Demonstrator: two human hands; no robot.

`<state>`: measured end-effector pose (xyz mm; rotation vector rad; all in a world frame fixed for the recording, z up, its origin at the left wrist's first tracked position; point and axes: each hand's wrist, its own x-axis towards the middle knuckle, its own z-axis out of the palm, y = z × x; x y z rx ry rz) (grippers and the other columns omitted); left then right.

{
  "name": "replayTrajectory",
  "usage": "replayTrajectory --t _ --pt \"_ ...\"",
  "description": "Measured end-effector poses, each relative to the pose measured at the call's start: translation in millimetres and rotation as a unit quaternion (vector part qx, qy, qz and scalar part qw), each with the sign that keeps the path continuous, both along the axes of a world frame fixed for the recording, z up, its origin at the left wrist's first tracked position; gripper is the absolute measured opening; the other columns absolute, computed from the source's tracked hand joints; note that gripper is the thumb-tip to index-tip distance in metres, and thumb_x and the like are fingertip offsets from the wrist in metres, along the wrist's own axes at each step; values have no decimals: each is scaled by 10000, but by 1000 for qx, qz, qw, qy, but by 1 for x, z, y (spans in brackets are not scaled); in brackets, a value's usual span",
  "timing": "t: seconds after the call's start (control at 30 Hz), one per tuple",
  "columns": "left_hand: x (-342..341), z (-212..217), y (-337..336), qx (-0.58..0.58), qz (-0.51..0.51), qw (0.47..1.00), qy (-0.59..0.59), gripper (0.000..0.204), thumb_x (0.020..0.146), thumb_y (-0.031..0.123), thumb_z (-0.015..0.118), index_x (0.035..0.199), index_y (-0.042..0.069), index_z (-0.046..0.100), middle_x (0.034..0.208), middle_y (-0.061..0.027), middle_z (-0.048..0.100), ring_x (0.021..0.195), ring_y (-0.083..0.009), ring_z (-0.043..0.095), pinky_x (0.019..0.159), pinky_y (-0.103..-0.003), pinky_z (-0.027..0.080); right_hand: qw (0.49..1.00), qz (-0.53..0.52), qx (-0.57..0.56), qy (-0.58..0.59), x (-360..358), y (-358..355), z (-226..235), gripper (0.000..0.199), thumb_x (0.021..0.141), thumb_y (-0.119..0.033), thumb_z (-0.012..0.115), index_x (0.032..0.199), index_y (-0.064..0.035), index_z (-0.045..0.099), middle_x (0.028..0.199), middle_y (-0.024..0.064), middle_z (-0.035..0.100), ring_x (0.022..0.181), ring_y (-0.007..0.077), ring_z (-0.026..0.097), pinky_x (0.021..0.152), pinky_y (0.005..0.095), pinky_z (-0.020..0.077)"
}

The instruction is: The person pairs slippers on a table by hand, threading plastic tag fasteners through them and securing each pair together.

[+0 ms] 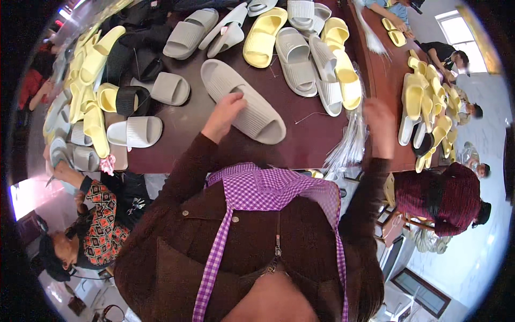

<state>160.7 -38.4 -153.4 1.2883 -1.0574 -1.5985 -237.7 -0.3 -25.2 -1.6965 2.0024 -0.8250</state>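
Note:
My left hand (224, 116) is closed on the strap edge of a grey ribbed slide sandal (257, 110), with the thumb at the strap opening. The sandal lies slantwise over the dark red table (177, 142), its rounded far end to the left and its near end to the right. My right hand (379, 124) is at the table's right side, smeared by motion, so its fingers cannot be made out. Beside it hangs a bundle of thin clear-white plastic strands (347, 145) over the table's near edge.
Grey slides (296, 61) and yellow slides (265, 37) line the table's far side. A pile of yellow, grey and black slides (94, 121) fills the left. More yellow slides (426, 102) are heaped on the table at right. Several people sit around, one in a patterned top (102, 220).

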Motion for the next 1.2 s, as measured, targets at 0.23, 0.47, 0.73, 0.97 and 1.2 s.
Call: replayTrajectory --t 0.23,0.47,0.73,0.97,1.2 --pt "-24 9 4 -70 -72 995 -22 419 767 74 532 1155 -81 494 1094 -184 580 914 -239 574 817 -323 438 910 -1 242 -337 95 -17 -155 394 830 -191 586 1153 27 524 944 118 619 842 184 603 683 310 499" --pt "-9 2 17 -312 -85 898 -299 408 724 32 523 1132 22 518 1045 -177 582 954 -305 564 840 -366 430 774 -193 112 -593 99 -70 -212 214 859 -131 519 1034 -8 531 857 98 590 711 221 592 627 331 490" --pt "11 -5 5 -359 -33 836 -414 309 693 -12 518 999 21 553 888 -190 577 849 -372 544 745 -439 431 699 -293 113 -642 100 -88 -212 130 855 -130 512 929 -24 521 841 120 569 713 238 578 614 392 476" --pt "26 -8 -19 -416 0 784 -460 348 744 60 555 1088 18 523 896 -143 581 862 -335 551 755 -389 439 711 -247 108 -650 114 -2 -198 107 847 -106 499 908 -20 516 805 101 565 678 217 575 609 347 480" --pt "-4 30 -51 -104 -20 993 -54 335 849 170 564 1145 21 511 859 -53 590 732 -166 587 621 -265 456 806 -157 42 -570 112 70 -149 159 829 -101 518 953 -13 565 827 66 619 667 154 581 594 281 469"
